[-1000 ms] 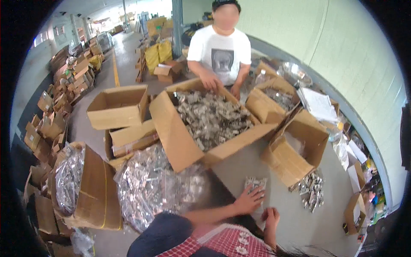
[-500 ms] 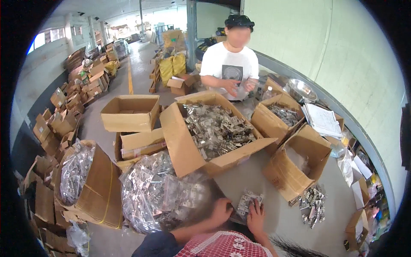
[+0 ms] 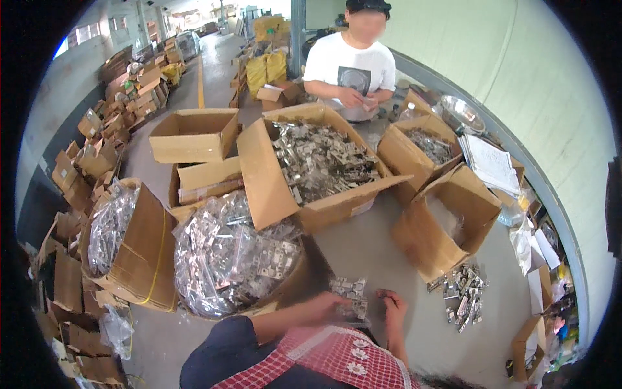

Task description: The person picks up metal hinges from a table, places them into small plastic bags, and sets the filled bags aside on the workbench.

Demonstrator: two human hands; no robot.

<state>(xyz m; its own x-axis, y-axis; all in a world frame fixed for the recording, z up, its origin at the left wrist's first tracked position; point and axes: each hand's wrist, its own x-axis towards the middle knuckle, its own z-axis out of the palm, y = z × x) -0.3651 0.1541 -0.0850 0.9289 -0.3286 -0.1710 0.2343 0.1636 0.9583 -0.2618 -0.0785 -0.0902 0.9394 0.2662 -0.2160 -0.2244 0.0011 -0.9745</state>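
Note:
A small clear plastic bag of silvery metal fittings [image 3: 350,292] is in front of me. My left hand [image 3: 326,307], slightly blurred, grips the bag at its left side. My right hand [image 3: 393,306] is raised just right of the bag, apart from it, with its fingers curled together; whether anything is pinched in them is hidden. Loose metal fittings [image 3: 465,295] lie in a pile on the grey surface to the right. At my left, a carton bulges with filled clear bags [image 3: 233,256].
A large open carton [image 3: 269,194] of loose fittings stands ahead. Further right is an open carton [image 3: 421,240] with clear plastic inside. Across from me a person in a white shirt [image 3: 353,71] handles something small. Papers [image 3: 489,165] and a metal bowl [image 3: 461,115] sit at far right.
My right hand has come off the bag and curled its fingers. My left hand now holds the bag at its left side. The view has tilted downward, and the other person's hands have come together.

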